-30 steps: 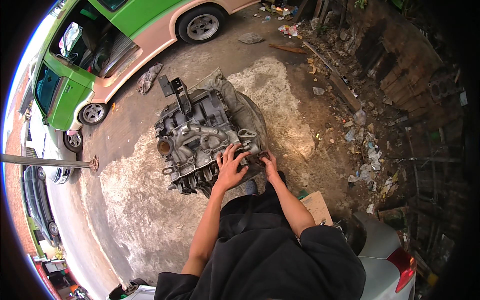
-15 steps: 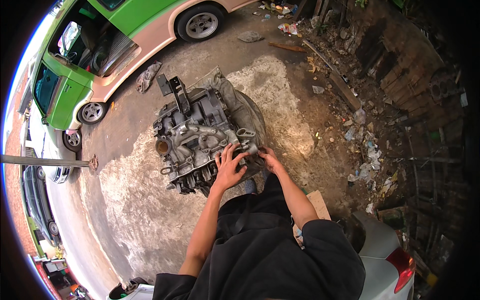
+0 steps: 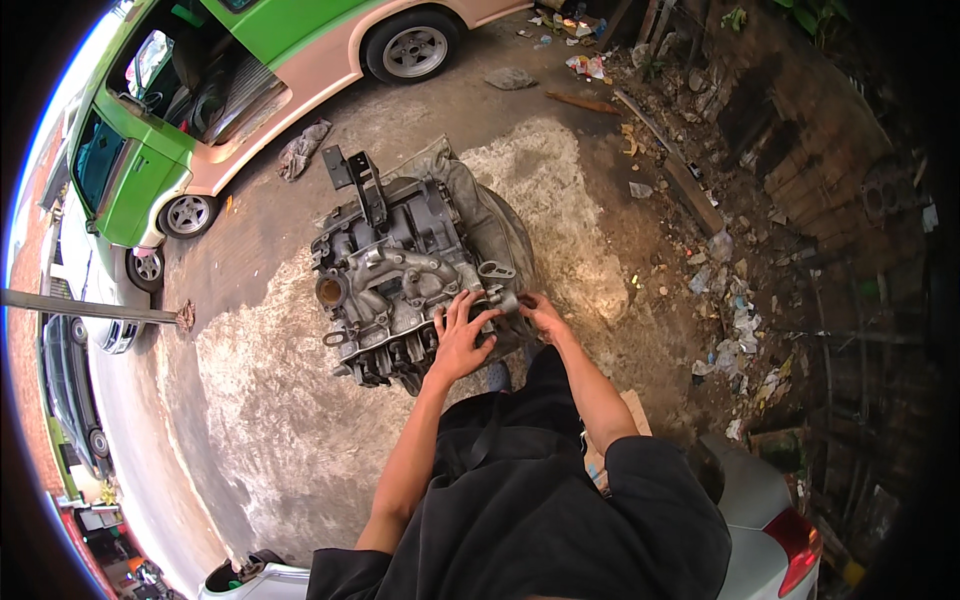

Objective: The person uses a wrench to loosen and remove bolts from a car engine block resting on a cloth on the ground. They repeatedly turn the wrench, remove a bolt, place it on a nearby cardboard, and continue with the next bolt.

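Observation:
A grey, grimy car engine (image 3: 400, 270) lies on the concrete ground in front of me, with a black bracket (image 3: 358, 178) sticking up at its far end. My left hand (image 3: 462, 335) rests spread on the engine's near end, fingers apart. At the engine's near right corner my right hand (image 3: 540, 315) touches a small metal fitting (image 3: 498, 272). I cannot tell whether its fingers grip anything.
A green and pink car (image 3: 250, 80) with an open door stands at the upper left. A rag (image 3: 300, 150) lies beside it. Litter and planks (image 3: 690, 190) line a dark wall on the right. A silver car's rear corner (image 3: 770, 520) is at the lower right.
Both hands stay on the engine's near end. The left hand's fingers have shifted slightly; the view has barely moved.

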### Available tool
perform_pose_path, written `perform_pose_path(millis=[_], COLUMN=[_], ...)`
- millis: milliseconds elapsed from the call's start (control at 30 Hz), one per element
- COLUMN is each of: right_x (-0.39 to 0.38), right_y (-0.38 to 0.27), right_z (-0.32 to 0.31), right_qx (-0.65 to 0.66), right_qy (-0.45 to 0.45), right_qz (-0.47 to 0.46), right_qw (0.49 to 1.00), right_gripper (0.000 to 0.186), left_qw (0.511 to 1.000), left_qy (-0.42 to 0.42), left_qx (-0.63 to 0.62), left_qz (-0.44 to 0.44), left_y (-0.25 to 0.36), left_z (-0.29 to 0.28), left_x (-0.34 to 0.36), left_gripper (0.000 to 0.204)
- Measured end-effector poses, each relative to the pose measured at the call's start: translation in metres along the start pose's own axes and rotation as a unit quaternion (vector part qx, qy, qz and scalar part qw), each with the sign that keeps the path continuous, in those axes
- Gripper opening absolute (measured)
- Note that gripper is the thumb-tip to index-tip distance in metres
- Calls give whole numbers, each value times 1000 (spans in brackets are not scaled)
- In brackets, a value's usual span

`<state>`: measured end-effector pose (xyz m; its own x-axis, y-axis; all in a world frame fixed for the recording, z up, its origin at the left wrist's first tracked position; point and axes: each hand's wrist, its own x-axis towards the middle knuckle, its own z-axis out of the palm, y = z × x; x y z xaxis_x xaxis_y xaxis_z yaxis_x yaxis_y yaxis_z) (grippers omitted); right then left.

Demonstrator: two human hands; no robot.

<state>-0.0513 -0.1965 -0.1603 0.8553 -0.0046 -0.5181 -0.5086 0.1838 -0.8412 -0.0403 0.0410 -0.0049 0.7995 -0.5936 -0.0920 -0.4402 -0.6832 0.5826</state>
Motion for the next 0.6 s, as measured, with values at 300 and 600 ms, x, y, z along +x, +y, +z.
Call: perform_pose_path(millis=[300,600], right_x=[-3,6], right_y=[-4,-9], right_z=[2,-9], right_qx=[48,-22], right_qy=[11,-44], right_qz=[-2,-22], right_qw=[999,999], right_gripper=[29,22], left_qw=[1000,1000], left_qy=[15,17], left_qx=[-4,3], left_qz=[8,10], left_y=[-1,-1], left_z=[2,3], left_x=[0,-1], left_gripper=[51,51])
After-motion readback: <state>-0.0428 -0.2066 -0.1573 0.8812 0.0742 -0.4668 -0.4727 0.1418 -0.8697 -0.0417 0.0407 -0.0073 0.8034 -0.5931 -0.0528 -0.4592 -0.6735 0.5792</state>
